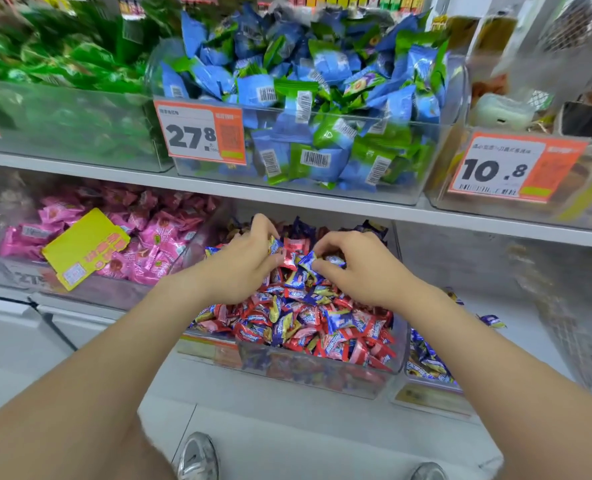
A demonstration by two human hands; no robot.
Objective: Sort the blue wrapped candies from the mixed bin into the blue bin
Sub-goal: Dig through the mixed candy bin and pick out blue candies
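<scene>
The mixed bin [322, 375] is a clear tub on the lower shelf, heaped with red and blue wrapped candies. Both my hands are down in the heap. My left hand [242, 268] has its fingers curled round a wrapped candy at about [276, 244], partly hidden by the fingers. My right hand [353, 268] pinches a blue wrapped candy [307, 260] between thumb and fingers. To the right, a neighbouring clear bin [426, 400] holds only blue wrapped candies [426, 362]; my right forearm covers much of it.
The upper shelf carries a clear bin of blue and green packets [305, 109] with a 27.8 price tag [199, 131], a green-packet bin [62, 98] and a 10.8 tag [509, 168]. Pink candies [149, 237] fill the lower-left bin. A loose blue candy [492, 320] lies at right.
</scene>
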